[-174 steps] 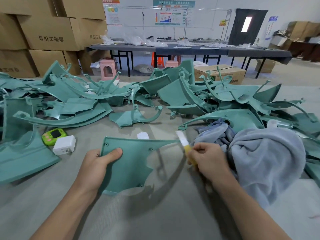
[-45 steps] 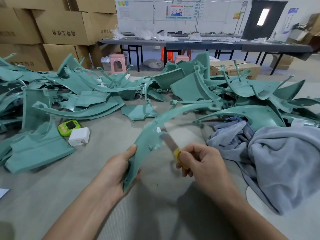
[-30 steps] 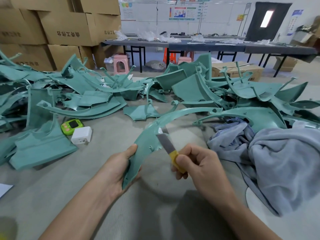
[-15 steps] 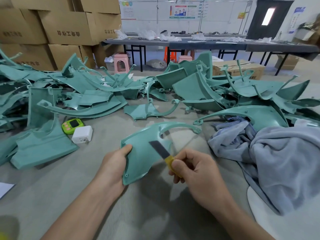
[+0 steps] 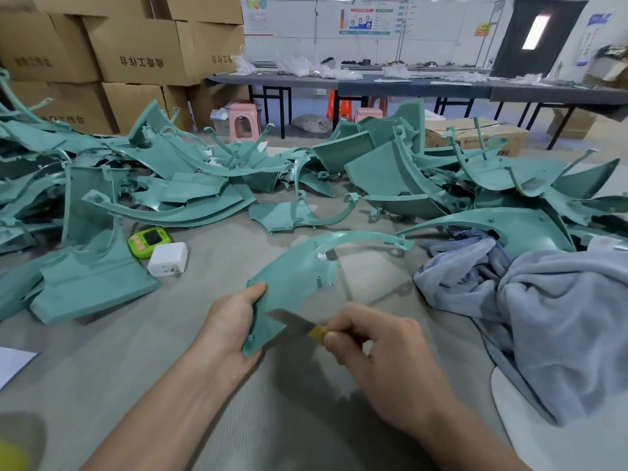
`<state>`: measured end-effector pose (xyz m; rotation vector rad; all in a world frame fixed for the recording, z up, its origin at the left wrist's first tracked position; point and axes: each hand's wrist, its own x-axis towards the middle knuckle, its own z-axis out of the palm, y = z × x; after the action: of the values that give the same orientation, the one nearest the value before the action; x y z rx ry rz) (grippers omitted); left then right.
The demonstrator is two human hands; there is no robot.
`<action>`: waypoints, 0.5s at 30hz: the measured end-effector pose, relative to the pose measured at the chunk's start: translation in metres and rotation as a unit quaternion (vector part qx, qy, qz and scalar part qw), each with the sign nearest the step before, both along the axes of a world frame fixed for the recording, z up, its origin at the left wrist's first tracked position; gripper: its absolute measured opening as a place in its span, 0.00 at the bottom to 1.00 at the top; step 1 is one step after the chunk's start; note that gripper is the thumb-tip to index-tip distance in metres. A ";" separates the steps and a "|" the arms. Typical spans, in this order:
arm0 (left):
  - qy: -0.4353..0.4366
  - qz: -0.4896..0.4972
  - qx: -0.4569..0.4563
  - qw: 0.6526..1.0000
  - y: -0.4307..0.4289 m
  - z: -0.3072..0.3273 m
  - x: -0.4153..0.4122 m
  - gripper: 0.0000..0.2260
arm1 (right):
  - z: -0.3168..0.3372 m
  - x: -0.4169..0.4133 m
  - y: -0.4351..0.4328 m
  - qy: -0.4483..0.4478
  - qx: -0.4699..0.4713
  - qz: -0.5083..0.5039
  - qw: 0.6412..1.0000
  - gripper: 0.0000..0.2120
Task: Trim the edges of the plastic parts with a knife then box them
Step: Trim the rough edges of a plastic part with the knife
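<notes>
- L hand (image 5: 234, 321) is gripping the lower end of a curved teal plastic part (image 5: 295, 280), thumb lying on its face.
- R hand (image 5: 384, 362) is holding a knife (image 5: 299, 326) by its yellow handle, w/ the blade lying across the part's lower end, near the L thumb.
- More teal parts (image 5: 390, 171) are lying piled across the table (image 5: 170, 351) behind.
- Green timer (image 5: 149, 241) & white charger (image 5: 168, 260) are sitting side by side, touching.
- Grey cloth (image 5: 543, 307) is lying bunched at R.

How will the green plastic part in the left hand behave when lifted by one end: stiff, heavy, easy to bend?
Probably light: the left hand grips the plastic part by one end alone. Likely stiff: its thin curved arm juts out unsupported without drooping. Yet that thin arm may flex if pushed.
</notes>
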<state>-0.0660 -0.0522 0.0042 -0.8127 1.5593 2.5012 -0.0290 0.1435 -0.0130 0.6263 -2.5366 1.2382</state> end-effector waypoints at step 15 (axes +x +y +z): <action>0.170 -0.012 -0.053 0.984 0.007 -0.005 0.000 0.10 | 0.018 -0.016 -0.002 -0.328 -0.493 0.035 0.805 0.04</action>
<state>-0.0658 -0.0456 -0.0010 -0.3837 1.8017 2.6659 -0.0448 0.1416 0.0046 0.0094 -1.7565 2.8291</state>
